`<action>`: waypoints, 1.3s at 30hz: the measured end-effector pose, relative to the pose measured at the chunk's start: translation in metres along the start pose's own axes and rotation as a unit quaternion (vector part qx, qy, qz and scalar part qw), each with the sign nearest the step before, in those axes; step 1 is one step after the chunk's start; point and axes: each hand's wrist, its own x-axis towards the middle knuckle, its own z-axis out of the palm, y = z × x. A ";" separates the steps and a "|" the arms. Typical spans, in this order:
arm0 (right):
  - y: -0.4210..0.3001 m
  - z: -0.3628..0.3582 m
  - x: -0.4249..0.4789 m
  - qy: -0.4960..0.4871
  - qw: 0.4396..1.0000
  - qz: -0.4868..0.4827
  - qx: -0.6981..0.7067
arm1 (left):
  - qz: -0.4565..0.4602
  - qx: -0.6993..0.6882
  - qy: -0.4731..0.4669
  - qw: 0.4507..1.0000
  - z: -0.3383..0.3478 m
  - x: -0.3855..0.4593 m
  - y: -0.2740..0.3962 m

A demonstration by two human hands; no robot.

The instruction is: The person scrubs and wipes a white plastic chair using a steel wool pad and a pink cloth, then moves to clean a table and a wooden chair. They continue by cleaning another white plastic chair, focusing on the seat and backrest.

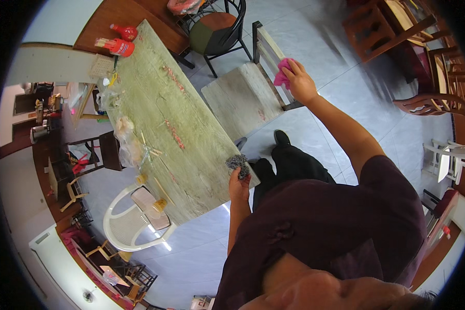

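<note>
My right hand [301,83] grips a crumpled pink cloth [283,73] against the backrest of a grey wooden chair [240,97]. At the near corner of a long wood-grain table [201,155], my left hand [239,186] holds a dark grey scouring pad [238,164]. The pad lies at the table's edge. Reddish marks [174,133] run in patches along the tabletop, and a small one shows on the chair seat. Thin plastic bags [130,149], disposable chopsticks [163,190] and a plastic cup with yellowish contents [158,206] are along the table's far side.
A red container of chopsticks [122,47] and a red bottle [128,33] stand at the table's far end, near a woven basket [100,66]. A white plastic chair [128,228] stands beyond the table. A black metal chair [213,33] is behind the grey one. Brown wooden chairs [372,35] stand at right.
</note>
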 end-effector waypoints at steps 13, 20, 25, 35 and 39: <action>0.029 0.084 0.178 0.006 0.999 0.025 -0.031 | 0.040 0.060 0.056 0.996 0.057 -0.018 -0.020; 0.043 0.068 0.127 -0.073 0.997 -0.034 0.018 | 0.007 0.094 0.004 0.996 0.061 -0.009 -0.024; 0.037 0.035 0.050 -0.081 0.996 -0.043 0.016 | 0.024 0.123 -0.062 0.990 0.075 -0.011 -0.020; 0.024 -0.026 -0.074 -0.080 0.995 0.005 0.066 | 0.002 0.195 -0.134 0.972 0.032 -0.016 -0.048; -0.017 -0.062 -0.115 -0.100 0.995 0.006 -0.011 | -0.029 0.231 -0.147 0.961 0.014 -0.017 -0.068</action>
